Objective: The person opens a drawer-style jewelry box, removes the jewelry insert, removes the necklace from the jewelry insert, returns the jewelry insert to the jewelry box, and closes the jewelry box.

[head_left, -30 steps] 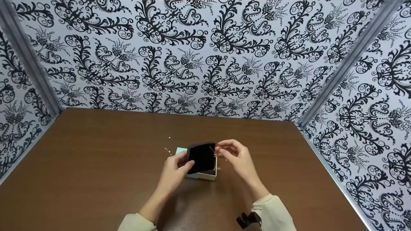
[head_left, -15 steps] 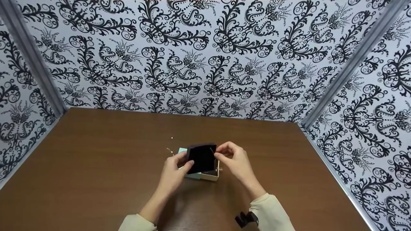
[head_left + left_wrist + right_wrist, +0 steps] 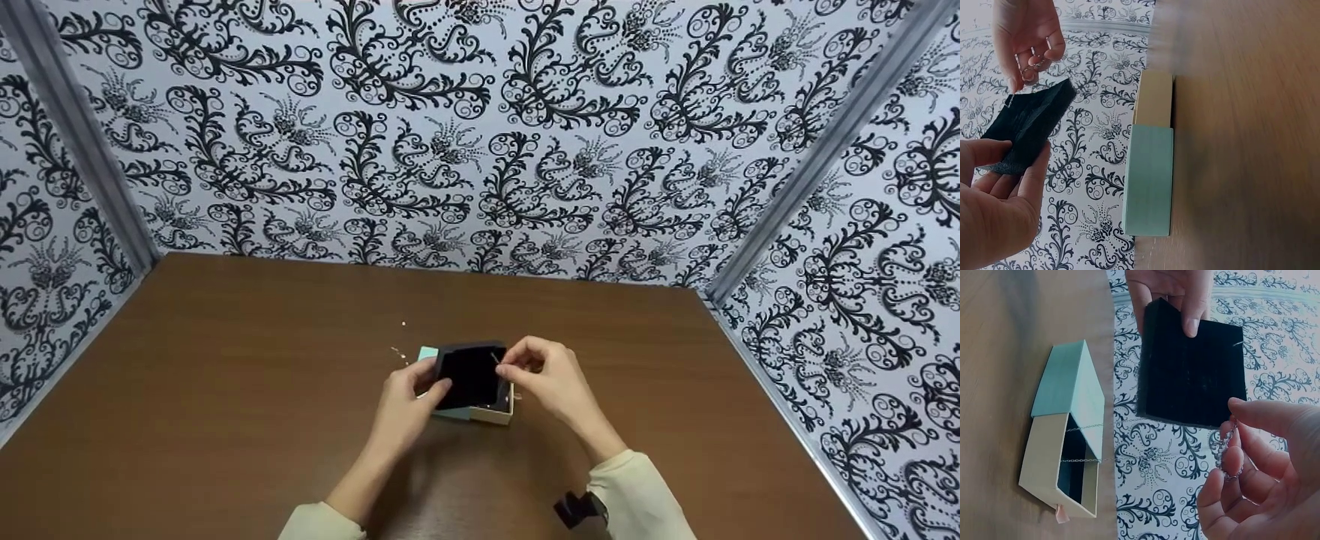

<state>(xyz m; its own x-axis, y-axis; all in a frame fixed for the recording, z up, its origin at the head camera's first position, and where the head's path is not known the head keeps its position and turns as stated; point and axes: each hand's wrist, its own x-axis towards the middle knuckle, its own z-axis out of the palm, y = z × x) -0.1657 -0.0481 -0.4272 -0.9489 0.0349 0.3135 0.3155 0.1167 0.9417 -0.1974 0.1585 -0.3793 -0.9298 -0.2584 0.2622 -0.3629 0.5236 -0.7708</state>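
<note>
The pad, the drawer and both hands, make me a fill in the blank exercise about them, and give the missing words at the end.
1. The left hand grips a pad whose colour is ____.
2. In the head view, the right hand, holding a chain, is at the pad's ____ side.
3. The cream drawer stands partly out of a sleeve coloured pale ____.
4. The ribbon tab on that drawer is ____.

Missing words: black; right; green; pink.
</note>
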